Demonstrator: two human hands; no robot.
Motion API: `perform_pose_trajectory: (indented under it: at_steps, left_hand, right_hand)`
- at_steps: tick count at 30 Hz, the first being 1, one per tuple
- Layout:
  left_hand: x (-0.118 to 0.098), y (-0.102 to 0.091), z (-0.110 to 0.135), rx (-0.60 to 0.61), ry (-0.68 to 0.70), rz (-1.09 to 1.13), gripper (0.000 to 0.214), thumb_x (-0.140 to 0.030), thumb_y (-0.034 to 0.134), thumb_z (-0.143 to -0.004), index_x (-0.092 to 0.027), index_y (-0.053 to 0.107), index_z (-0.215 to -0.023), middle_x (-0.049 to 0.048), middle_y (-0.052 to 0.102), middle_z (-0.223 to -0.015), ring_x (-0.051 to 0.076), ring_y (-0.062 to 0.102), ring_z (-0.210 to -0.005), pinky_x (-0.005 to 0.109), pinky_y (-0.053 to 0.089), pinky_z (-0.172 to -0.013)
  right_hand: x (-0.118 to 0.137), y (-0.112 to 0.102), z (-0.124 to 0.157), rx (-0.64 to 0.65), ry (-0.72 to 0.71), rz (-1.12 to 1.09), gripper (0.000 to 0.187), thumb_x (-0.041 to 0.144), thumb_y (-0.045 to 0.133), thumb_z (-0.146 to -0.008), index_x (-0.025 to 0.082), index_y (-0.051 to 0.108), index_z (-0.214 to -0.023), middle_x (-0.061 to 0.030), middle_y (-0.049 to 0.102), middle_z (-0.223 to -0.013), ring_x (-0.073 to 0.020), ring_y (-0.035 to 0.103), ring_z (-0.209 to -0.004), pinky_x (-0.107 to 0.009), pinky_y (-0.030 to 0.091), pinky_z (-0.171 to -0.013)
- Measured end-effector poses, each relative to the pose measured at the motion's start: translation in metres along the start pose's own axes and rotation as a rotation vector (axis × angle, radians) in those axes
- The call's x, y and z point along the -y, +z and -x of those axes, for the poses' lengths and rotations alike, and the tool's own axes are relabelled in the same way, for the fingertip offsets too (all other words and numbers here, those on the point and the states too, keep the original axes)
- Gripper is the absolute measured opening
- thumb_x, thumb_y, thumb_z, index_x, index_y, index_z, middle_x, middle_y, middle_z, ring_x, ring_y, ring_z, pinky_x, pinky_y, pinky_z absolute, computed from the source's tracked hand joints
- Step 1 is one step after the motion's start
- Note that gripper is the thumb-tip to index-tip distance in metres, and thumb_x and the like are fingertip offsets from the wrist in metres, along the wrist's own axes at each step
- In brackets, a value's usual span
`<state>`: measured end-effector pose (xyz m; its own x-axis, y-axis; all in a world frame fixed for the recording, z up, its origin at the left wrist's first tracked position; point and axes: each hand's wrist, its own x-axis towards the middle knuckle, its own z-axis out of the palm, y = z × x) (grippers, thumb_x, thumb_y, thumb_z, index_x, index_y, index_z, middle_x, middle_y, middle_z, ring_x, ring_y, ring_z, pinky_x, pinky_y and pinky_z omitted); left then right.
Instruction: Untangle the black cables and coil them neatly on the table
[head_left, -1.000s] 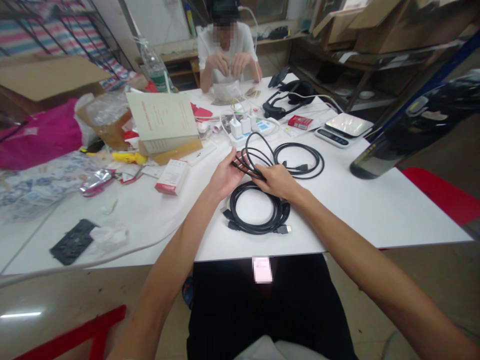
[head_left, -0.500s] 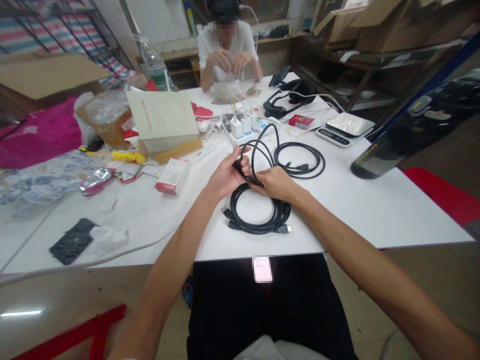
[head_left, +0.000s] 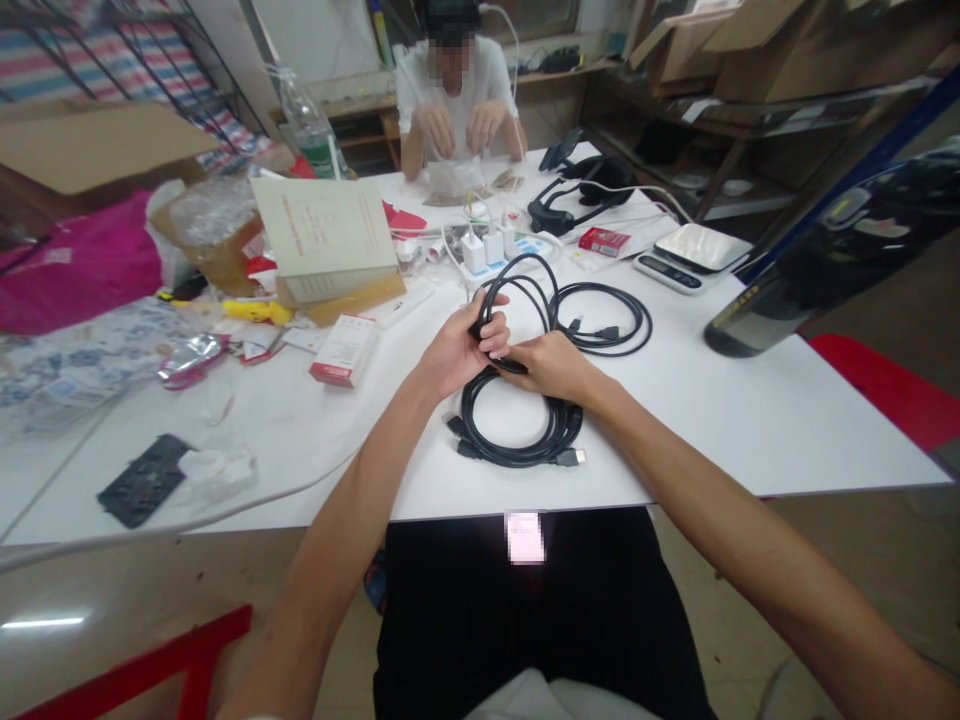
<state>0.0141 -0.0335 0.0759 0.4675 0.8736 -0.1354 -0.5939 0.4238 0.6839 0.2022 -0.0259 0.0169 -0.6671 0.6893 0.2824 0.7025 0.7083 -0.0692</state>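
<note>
A white table [head_left: 720, 420] fills most of the view in a cluttered workroom; clock directions run from the wearer's hands, twelve being straight ahead. At twelve, across the table, a person [head_left: 484, 85] in a white shirt sits with both hands raised over a clear bag [head_left: 456, 180]. Cardboard boxes [head_left: 795, 60] crowd a shelf between one and two. Nearer at twelve is a white power strip [head_left: 480, 268] with plugs in it; a black headset [head_left: 570, 205] lies at one, a scale [head_left: 686, 258] at two, and a large dark bottle [head_left: 817, 240] leans just before three. A booklet [head_left: 326, 235] stands open at ten, a red-and-white box [head_left: 345, 348] lies at nine, and a black plate [head_left: 142, 482] lies past it, between eight and nine. One coiled cable [head_left: 643, 318] rests between two and three; a thicker coil [head_left: 517, 458] lies at six, just under the hands. The left hand [head_left: 459, 348] curls its fingers around a looped black cable [head_left: 531, 256], and the right hand [head_left: 553, 365] pinches its lower part, close beside. The loops rise above both hands, towards twelve.
</note>
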Motion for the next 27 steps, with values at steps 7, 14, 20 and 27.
perform_pose_trajectory:
  at_steps: [7,14,20,27]
  left_hand:
    - [-0.009,-0.013,-0.008,-0.221,0.114,-0.03,0.043,-0.055,0.071,-0.101,-0.02,0.057,-0.079,-0.0132,0.02,-0.05,0.003,0.021,-0.033,0.017,0.02,-0.036]
    - [-0.021,-0.021,-0.005,-0.318,0.254,0.032,0.051,-0.062,0.061,-0.104,-0.021,0.057,-0.074,-0.0119,0.02,-0.046,0.004,0.019,-0.031,0.018,0.019,-0.033]
    - [-0.025,-0.023,-0.004,-0.319,0.29,0.089,0.059,-0.073,0.056,-0.101,-0.02,0.056,-0.073,-0.0116,0.021,-0.045,0.004,0.019,-0.031,0.018,0.02,-0.033]
    - [-0.016,-0.021,-0.006,-0.3,0.192,0.053,0.054,-0.069,0.058,-0.102,-0.02,0.058,-0.078,-0.0121,0.021,-0.046,0.004,0.019,-0.032,0.018,0.018,-0.034]
  right_hand:
    - [-0.012,-0.005,-0.003,-0.293,-0.121,0.0,0.033,0.051,0.063,-0.102,0.019,0.064,-0.094,-0.0133,0.072,-0.1,-0.0283,0.06,-0.101,-0.04,0.04,-0.09]
    - [-0.007,-0.012,0.001,-0.519,0.145,-0.09,0.082,0.082,0.067,-0.087,0.025,0.055,-0.144,-0.0212,0.038,-0.16,-0.0463,0.034,-0.15,-0.066,0.03,-0.121]
    - [-0.008,-0.001,-0.008,-0.632,0.247,-0.303,0.139,0.092,0.07,-0.074,0.025,-0.001,-0.173,-0.0234,0.016,-0.172,-0.0482,0.024,-0.159,-0.07,0.036,-0.121]
    - [0.001,-0.017,-0.011,-0.453,0.477,-0.95,0.097,0.093,0.049,-0.089,0.028,0.031,-0.159,-0.0149,0.068,-0.127,-0.022,0.07,-0.09,-0.036,0.06,-0.077]
